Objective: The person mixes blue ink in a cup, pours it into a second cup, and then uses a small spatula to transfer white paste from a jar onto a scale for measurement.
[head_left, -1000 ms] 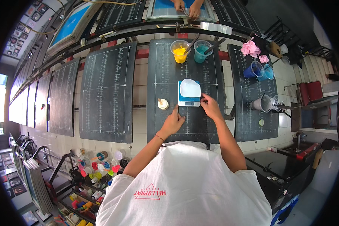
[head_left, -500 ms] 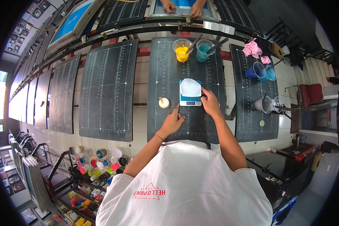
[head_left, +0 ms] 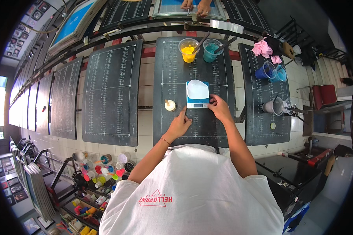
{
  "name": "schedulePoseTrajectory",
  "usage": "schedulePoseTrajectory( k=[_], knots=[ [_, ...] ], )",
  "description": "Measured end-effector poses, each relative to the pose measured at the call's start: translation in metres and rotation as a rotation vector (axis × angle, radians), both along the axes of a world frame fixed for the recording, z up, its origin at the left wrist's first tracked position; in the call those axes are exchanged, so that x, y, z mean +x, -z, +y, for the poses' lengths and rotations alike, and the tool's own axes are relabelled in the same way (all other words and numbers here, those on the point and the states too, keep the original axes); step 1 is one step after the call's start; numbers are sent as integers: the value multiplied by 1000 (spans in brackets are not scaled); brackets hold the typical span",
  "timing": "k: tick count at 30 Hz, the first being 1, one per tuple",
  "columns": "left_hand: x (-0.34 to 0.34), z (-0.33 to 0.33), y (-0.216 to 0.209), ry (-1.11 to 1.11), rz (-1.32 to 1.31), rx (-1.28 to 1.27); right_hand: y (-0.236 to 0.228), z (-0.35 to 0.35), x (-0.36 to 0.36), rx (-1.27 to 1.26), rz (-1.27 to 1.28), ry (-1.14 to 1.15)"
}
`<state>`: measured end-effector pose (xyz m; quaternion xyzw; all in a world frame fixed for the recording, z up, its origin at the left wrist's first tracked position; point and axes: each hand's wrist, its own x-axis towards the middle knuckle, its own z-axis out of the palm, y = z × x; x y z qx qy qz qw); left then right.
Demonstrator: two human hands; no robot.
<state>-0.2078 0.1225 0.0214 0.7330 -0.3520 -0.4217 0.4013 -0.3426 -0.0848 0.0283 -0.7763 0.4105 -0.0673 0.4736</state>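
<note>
A small digital scale (head_left: 202, 101), blue on top with a white front strip and a little display, lies on the dark board (head_left: 172, 129) before me. A white sheet of paper with a rounded upper edge (head_left: 198, 90) rests on it. My left hand (head_left: 179, 124) has its index finger stretched toward the scale's front left corner; the other fingers are loosely bent, holding nothing. At the front right corner, my right hand (head_left: 220, 109) touches the scale with thumb and index finger apart. A small whitish tub (head_left: 170, 105) with a wooden stick across its top stands left of the scale.
Farther back stand a cup of yellow ink (head_left: 188, 53) and a cup of teal ink (head_left: 210, 55), each with a stirrer. The right board holds blue cups (head_left: 264, 72), pink cloth (head_left: 262, 48) and a greyish cup (head_left: 276, 106). Another person's hands (head_left: 196, 7) work at a frame beyond the rail.
My right thumb has come to the scale's front right corner, and the index finger has drawn in. My left hand stays nearly still. The other person's hands have moved closer together.
</note>
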Motion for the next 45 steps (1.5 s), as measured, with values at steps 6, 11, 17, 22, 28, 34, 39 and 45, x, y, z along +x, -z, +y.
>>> schedulePoseTrajectory(
  k=[6, 11, 17, 22, 28, 34, 39, 45],
  knots=[
    [1, 1, 5, 24, -11, 6, -1, 2, 7, -32, 88, 39],
    [-1, 1, 5, 15, 7, -11, -2, -2, 11, -75, 114, 35],
    [-1, 1, 5, 12, 6, -10, -13, -3, 16, -38, 157, 13],
    [1, 0, 8, 9, -6, -11, -7, -11, 15, -34, 174, -38],
    [1, -5, 4, -3, -7, 57, 0, -34, 16, 202, 83, -30],
    [3, -17, -9, -59, 169, 91, -1, -25, 23, 312, -61, 114],
    [-1, -19, -12, -101, 278, 50, 4, -23, 18, 256, -37, 80],
    [-11, -8, -20, -154, 330, 80, 9, -22, 9, 211, -16, 102]
  ],
)
